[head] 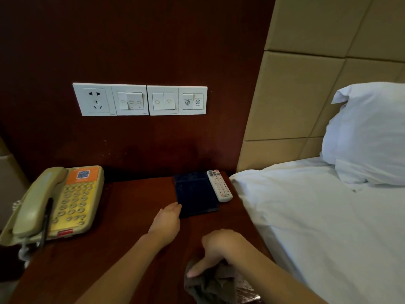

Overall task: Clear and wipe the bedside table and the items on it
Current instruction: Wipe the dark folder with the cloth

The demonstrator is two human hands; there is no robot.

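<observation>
Telephone [65,200] at 9 o'clock, dark folder [195,194] at 1 o'clock, remote [219,185] just beside its right edge. The left grip [167,218], fingers extended, touches the folder's near corner; the right grip [215,249] clutches a brown cloth [210,284] at 5 o'clock. Dark wooden tabletop [131,205]; white bed [317,216] at 3 o'clock.

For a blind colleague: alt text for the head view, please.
A person's left hand touches a dark blue folder on a reddish-brown wooden bedside table, while the right hand holds a brown cloth. A beige corded telephone sits left; a white remote lies beside the folder.
</observation>
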